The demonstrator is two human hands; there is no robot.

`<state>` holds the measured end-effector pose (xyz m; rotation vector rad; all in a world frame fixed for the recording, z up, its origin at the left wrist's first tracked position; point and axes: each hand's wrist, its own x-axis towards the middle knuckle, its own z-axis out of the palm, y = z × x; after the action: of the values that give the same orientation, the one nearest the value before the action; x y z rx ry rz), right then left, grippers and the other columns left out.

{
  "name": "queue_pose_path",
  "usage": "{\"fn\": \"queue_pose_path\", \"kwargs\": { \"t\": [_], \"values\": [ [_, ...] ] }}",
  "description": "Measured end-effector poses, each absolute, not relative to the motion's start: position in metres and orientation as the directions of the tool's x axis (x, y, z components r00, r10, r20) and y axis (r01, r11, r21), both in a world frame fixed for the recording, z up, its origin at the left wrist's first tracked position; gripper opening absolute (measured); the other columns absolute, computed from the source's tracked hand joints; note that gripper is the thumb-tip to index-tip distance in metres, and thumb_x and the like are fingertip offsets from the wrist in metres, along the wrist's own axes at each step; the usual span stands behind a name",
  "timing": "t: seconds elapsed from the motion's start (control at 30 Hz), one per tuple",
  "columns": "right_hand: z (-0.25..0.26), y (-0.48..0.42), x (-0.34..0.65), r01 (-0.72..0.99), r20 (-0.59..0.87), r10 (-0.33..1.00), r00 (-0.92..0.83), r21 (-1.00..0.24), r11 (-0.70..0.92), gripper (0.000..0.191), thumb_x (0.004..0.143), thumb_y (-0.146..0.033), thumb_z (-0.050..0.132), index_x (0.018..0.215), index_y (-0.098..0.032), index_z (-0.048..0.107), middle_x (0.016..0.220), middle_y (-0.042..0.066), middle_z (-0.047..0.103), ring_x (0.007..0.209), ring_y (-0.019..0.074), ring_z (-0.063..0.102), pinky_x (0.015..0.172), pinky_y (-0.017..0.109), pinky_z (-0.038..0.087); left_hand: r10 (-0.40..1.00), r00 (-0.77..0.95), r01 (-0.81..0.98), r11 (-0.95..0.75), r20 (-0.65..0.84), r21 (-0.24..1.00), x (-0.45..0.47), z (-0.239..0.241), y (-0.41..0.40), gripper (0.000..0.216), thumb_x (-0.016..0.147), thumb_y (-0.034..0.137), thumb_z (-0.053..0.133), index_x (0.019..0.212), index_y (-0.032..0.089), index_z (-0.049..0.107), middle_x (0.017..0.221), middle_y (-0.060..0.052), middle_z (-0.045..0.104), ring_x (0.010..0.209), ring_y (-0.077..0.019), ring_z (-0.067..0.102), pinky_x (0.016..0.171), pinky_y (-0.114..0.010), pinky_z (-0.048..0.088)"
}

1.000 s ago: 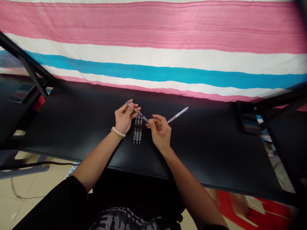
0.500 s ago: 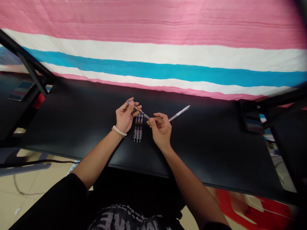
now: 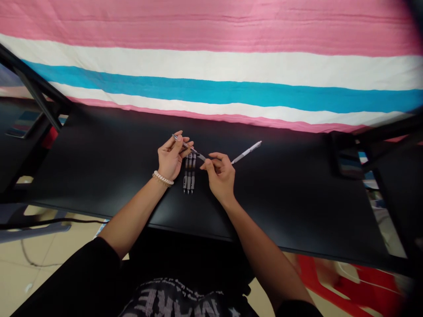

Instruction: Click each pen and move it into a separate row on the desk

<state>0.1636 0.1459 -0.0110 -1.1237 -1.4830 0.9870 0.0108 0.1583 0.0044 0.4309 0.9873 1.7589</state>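
Left hand [image 3: 170, 159]: thumb and fingers closed on the barrel of a grey pen [image 3: 187, 146], a firm pinch, other fingers loosely curled.
Grey pen: tilted, lying across the hand, clear of the desk [image 3: 99, 154], its lower end reaching just beside the right-hand fingertips.
Right hand [image 3: 220, 176]: thumb and forefinger pinched close together at the lower end of a white pen [image 3: 247, 152], other fingers half curled; grip looked closed, contact partly hidden by the fingers.
White pen: held off to the right at a shallow upward tilt, its free end pointing away from the hand.
Between hands: three pens [image 3: 189, 174] lay side by side on the desk, tips toward the person, nearly touching one another, just below the grey pen.
Left wrist: pale coiled bracelet [image 3: 162, 178].
Desk: black, matte top.
Behind desk: pink, white and blue striped cloth [image 3: 211, 66].
Floor, lower right: red stool [image 3: 346, 281], blurred.
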Motion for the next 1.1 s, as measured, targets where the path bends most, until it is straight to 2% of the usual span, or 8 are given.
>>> {"fn": "queue_pose_path", "kwargs": {
  "t": [0.2,0.4,0.47,0.57,0.67,0.77,0.87,1.1],
  "values": [
    [-0.009,0.147,0.169,0.332,0.383,0.923,-0.026,-0.868,0.369,0.011,0.088,-0.031,0.067,0.095,-0.023,0.065,0.088,0.0,0.07,0.075,0.0156,0.065,0.071,0.033,0.054,0.821,-0.546,-0.603,-0.243,-0.171,0.76,0.001,0.004,0.163,0.028,0.075,0.035,0.083,0.097,0.021,0.072,0.087,-0.002,0.074,0.082,-0.0139,0.073,0.083,-0.028,0.057],
    [-0.008,0.145,0.169,0.339,0.423,0.904,-0.067,-0.842,0.42,0.008,0.088,-0.028,0.068,0.093,-0.024,0.071,0.088,0.0,0.074,0.076,0.0164,0.069,0.074,0.033,0.057,0.886,-0.43,-0.61,-0.144,-0.173,0.779,0.012,0.002,0.159,0.033,0.073,0.036,0.084,0.099,0.019,0.072,0.088,-0.002,0.074,0.08,-0.0146,0.074,0.081,-0.029,0.058],
    [-0.008,0.144,0.168,0.324,0.383,0.921,-0.072,-0.865,0.385,0.01,0.09,-0.031,0.066,0.094,-0.023,0.071,0.087,0.001,0.075,0.073,0.0163,0.07,0.073,0.033,0.058,0.896,-0.403,-0.614,-0.113,-0.187,0.781,0.015,0.001,0.157,0.032,0.075,0.036,0.083,0.1,0.019,0.072,0.09,-0.003,0.074,0.082,-0.0156,0.074,0.083,-0.031,0.057],
    [-0.01,0.144,0.166,0.289,0.281,0.954,-0.102,-0.91,0.299,0.02,0.094,-0.038,0.061,0.104,-0.022,0.067,0.088,0.003,0.075,0.076,0.0171,0.073,0.07,0.031,0.058,0.896,-0.398,-0.618,-0.105,-0.195,0.779,0.015,0.001,0.157,0.031,0.076,0.035,0.082,0.101,0.019,0.072,0.09,-0.003,0.074,0.083,-0.0161,0.074,0.085,-0.032,0.057],
    [-0.011,0.145,0.165,0.284,0.334,0.939,-0.078,-0.895,0.342,0.03,0.089,-0.039,0.067,0.113,-0.023,0.059,0.1,0.005,0.073,0.087,0.0188,0.071,0.076,0.034,0.058,0.889,-0.419,-0.619,-0.133,-0.182,0.774,0.012,0.001,0.158,0.032,0.074,0.035,0.083,0.1,0.019,0.072,0.088,-0.003,0.074,0.082,-0.0159,0.074,0.081,-0.031,0.057],
    [-0.011,0.146,0.165,0.251,0.351,0.935,-0.051,-0.902,0.352,0.028,0.092,-0.035,0.063,0.115,-0.025,0.054,0.087,0.001,0.071,0.077,0.0167,0.069,0.075,0.034,0.057,0.888,-0.422,-0.615,-0.133,-0.182,0.777,0.011,0.001,0.158,0.033,0.073,0.037,0.084,0.099,0.02,0.072,0.088,-0.002,0.074,0.082,-0.0158,0.074,0.08,-0.029,0.057],
    [-0.011,0.147,0.165,0.244,0.356,0.934,-0.039,-0.902,0.355,0.037,0.088,-0.034,0.067,0.119,-0.025,0.049,0.091,0.001,0.071,0.081,0.0178,0.069,0.075,0.035,0.057,0.887,-0.421,-0.606,-0.118,-0.191,0.787,0.012,0.001,0.157,0.032,0.075,0.037,0.083,0.1,0.02,0.072,0.089,-0.003,0.074,0.083,-0.0157,0.074,0.082,-0.03,0.057],
    [-0.01,0.145,0.165,0.284,0.367,0.929,-0.042,-0.887,0.363,0.039,0.088,-0.033,0.066,0.12,-0.026,0.045,0.089,0.001,0.07,0.078,0.0178,0.067,0.073,0.036,0.054,0.886,-0.424,-0.602,-0.118,-0.191,0.79,0.013,0.002,0.157,0.03,0.076,0.037,0.082,0.099,0.019,0.073,0.088,-0.003,0.074,0.082,-0.0155,0.073,0.083,-0.031,0.057]
  ]
}}
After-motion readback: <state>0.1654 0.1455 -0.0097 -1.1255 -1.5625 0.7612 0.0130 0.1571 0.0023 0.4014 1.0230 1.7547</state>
